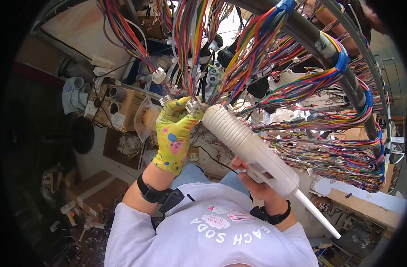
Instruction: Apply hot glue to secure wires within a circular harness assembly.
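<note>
My left hand (174, 133), in a yellow flowered glove, has its fingers closed round a white wire connector (194, 107) at the end of a hanging bundle of coloured wires (193, 40). My bare right hand (254, 180) grips a white heat gun (252, 151) by its body, its fingers partly hidden behind it. The gun's ribbed front end lies right beside the left fingertips and the connector. From its rear a stiff white sleeve (317, 213) points down to the right. Another white connector (159, 75) hangs just beyond the glove.
A dark metal rail (317, 44) crosses the upper right, with many wire bundles (301, 95) tied to it by blue tape. Cardboard boxes (119, 104) holding grey tubes stand at the left. Another carton (99, 191) is on the floor at lower left. Another person's arm (341, 31) shows at top right.
</note>
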A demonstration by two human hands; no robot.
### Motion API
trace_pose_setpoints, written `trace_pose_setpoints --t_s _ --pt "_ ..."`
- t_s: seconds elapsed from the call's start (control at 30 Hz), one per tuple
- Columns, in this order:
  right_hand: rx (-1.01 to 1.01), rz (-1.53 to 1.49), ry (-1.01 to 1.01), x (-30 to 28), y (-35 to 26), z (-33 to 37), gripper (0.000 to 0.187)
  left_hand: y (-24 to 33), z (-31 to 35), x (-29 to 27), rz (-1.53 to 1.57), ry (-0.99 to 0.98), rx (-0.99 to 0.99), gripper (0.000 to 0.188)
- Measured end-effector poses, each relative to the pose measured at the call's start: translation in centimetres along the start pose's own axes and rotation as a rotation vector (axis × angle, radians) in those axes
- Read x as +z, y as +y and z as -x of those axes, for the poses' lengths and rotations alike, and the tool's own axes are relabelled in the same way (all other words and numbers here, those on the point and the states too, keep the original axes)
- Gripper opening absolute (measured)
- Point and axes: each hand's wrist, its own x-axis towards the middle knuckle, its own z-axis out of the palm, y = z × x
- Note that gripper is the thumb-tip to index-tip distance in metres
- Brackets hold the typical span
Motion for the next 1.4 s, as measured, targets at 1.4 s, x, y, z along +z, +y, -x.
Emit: trace_pose_setpoints --t_s 1.4 --pt "-0.023 -0.060 0.013 -1.7 2.0 1.2 0.051 -1.1 -0.3 -2.3 0.010 -0.136 0.008 0.034"
